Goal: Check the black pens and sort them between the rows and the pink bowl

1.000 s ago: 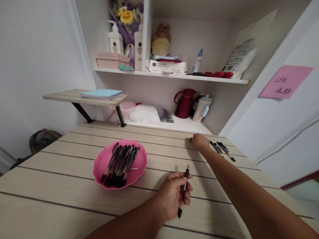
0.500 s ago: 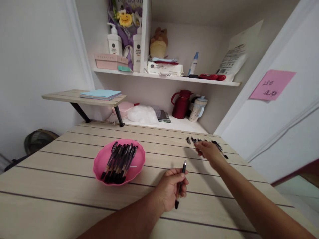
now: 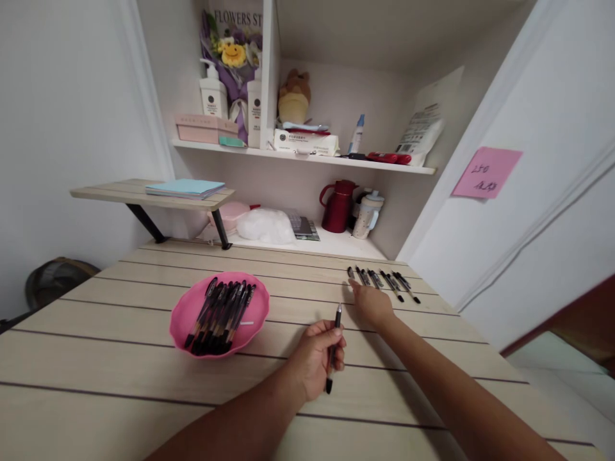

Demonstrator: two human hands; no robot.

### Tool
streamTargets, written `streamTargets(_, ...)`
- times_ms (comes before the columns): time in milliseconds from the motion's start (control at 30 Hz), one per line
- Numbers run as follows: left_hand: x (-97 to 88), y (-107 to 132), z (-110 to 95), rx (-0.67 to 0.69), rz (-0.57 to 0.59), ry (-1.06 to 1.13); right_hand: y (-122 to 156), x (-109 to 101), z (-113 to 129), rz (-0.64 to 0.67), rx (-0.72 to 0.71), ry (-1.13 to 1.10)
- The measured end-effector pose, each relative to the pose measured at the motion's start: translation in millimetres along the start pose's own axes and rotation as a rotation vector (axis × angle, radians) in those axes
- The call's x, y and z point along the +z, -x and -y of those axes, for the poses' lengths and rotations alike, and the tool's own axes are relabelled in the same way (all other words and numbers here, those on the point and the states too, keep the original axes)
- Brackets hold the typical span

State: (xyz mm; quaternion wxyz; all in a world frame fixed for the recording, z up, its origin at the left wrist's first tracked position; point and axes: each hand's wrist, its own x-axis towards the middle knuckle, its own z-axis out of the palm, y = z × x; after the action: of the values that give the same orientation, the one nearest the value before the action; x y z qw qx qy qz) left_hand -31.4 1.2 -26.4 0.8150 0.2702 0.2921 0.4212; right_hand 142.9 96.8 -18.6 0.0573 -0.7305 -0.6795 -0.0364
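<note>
My left hand (image 3: 319, 358) is closed around an uncapped black pen (image 3: 333, 349), its metal tip pointing up and away from me. A loose black pen cap (image 3: 350, 273) lies at the left end of a row of pens on the table. My right hand (image 3: 372, 304) reaches to that cap, fingertips at its near end; the other fingers are mostly hidden behind the hand. Several black pens (image 3: 394, 286) lie to the right of the cap. Left of my hands, a pink scalloped dish (image 3: 259, 307) holds a bundle of capped black pens (image 3: 223, 314).
A small raised shelf (image 3: 106, 190) bears blue paper sheets (image 3: 185, 187) at the back left. Behind the table stand a red thermos jug (image 3: 337, 208), a pale cup (image 3: 369, 216) and a white plastic bag (image 3: 266, 226). A pink note (image 3: 486, 173) is stuck on the right wall.
My right hand has moved left along the row from the pens to the loose cap, uncovering several pens. My left hand keeps its pen. The view has shifted slightly.
</note>
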Motion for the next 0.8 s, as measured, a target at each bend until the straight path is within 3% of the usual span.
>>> streamTargets(133,0.4,-1,0,0.007,-0.009,-0.021,-16,4,16,-0.069,-0.064,0.177)
streamTargets(333,1.0,-2,0,0.026,-0.007,-0.059,-31,12,35,-0.135,-0.144,0.139)
streamTargets(800,2.1,-3,2,0.041,-0.005,-0.073,-46,31,18,-0.118,-0.12,-0.044)
